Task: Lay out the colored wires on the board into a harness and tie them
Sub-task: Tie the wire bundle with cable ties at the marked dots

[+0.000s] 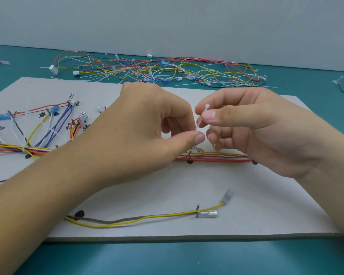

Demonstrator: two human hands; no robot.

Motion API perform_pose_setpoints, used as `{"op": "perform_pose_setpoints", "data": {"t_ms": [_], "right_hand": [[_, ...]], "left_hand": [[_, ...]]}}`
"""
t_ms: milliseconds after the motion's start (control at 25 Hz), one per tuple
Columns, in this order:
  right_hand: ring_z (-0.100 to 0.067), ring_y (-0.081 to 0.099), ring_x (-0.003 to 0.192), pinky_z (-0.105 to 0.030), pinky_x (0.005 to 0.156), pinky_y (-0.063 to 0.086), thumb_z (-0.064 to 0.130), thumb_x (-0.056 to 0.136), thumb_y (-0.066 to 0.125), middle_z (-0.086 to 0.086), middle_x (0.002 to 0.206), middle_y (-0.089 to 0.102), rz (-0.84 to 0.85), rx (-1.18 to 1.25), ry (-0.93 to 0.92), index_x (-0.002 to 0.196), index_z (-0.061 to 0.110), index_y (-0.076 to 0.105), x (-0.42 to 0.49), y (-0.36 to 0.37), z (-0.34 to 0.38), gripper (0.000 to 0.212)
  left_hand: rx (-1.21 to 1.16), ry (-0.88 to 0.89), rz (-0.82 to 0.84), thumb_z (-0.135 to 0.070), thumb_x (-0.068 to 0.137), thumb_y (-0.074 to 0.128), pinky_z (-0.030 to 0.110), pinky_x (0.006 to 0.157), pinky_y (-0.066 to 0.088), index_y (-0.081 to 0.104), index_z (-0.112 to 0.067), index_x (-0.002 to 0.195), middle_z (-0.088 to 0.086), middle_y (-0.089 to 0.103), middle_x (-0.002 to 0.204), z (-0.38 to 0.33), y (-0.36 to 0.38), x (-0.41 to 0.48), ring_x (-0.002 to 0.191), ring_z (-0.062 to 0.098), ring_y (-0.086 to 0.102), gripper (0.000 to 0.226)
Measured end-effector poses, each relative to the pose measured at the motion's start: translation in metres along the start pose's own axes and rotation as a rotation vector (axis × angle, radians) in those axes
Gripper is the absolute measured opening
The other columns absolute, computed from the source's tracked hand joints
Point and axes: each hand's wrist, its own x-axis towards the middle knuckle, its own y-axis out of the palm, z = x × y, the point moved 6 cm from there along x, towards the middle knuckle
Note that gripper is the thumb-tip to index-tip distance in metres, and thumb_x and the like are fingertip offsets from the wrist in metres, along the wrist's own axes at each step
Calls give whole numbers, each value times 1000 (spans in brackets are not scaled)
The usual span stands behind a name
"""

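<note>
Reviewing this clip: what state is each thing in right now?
left hand, pinches the lower end of the cable tie
right hand, pinches the cable tie near its head
cable tie, held above the board, visible part straight
left wire bundle, on the board, white ties on it
middle wires, laid side by side, no tie visible
front wires, lying loose on the board
board, flat on the table
wire pile, tangled behind the board

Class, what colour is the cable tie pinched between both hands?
White: the cable tie shows best in the head view.
</note>
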Motion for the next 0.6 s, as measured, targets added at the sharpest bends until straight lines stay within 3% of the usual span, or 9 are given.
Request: {"op": "perform_pose_setpoints", "data": {"t_ms": [120, 280, 440, 600], "right_hand": [[-17, 64, 58, -25, 57, 53, 11, 78, 77, -7, 83, 73, -33, -2, -7, 85, 16, 77, 0, 0, 0, 8], [-15, 56, 58, -25, 55, 48, 7, 86, 71, -5, 79, 72, -235, -47, -91, 82, 15, 76, -1, -16, 6, 11], [-15, 53, 57, -28, 53, 46, 3, 88, 70, -5, 75, 71, -376, -138, -204, 80, 14, 75, -4, -25, 15, 15], [-14, 54, 54, -28, 52, 47, 3, 87, 71, -4, 75, 72, -443, -240, -289, 83, 17, 76, -6, -24, 19, 15]], "left_hand": [[-6, -15, 58, -39, 85, 73, 8, 62, 39, 76, -25, 74, -13, 66, 61, 5, 1, 2, 67, 6, 62, 18], [41, -96, 177, -35, 88, 74, 7, 55, 37, 76, -30, 80, -12, 67, 71, 21, 1, 3, 62, -4, 58, 9], [64, -80, 263, -37, 86, 74, 32, 72, 53, 76, -32, 80, -14, 71, 77, 20, 11, 1, 74, 8, 67, 7], [63, -71, 276, -36, 83, 72, 32, 70, 54, 77, -32, 80, -14, 72, 77, 18, 13, 1, 74, 8, 66, 8]]}}
